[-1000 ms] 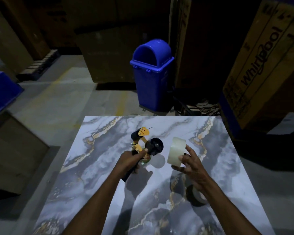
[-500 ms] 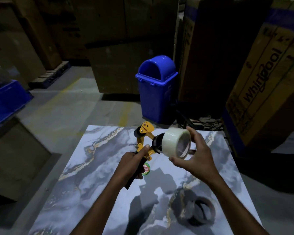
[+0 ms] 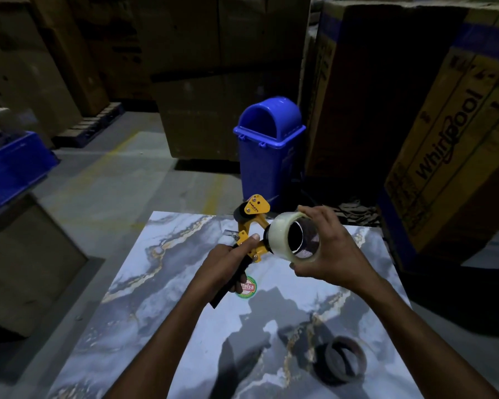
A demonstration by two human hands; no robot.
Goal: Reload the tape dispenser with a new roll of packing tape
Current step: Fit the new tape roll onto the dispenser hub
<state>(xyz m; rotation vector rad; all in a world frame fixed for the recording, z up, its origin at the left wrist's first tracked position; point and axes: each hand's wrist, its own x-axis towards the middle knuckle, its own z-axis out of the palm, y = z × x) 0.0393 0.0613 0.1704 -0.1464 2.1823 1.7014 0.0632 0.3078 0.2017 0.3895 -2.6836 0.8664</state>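
Note:
My left hand (image 3: 224, 264) grips the black handle of a yellow tape dispenser (image 3: 252, 223), holding it above the marbled table (image 3: 185, 326) with its head pointing away from me. My right hand (image 3: 327, 250) holds a roll of clear packing tape (image 3: 283, 239) by its rim, thumb below and fingers over the top. The roll's open core faces me and its far side sits against the dispenser's black hub, which the roll mostly hides. An empty brown cardboard core (image 3: 342, 359) lies on the table at the near right.
A round green and red sticker (image 3: 247, 287) is on the table below the dispenser. A blue swing-lid bin (image 3: 268, 156) stands on the floor beyond the table. Large cardboard boxes (image 3: 444, 139) rise at the right and behind. A blue crate (image 3: 9, 168) sits at the left.
My right hand brought the tape roll from beside the dispenser up against its hub. Both hands rose and moved away from me; the view tilted, bringing the empty core into sight.

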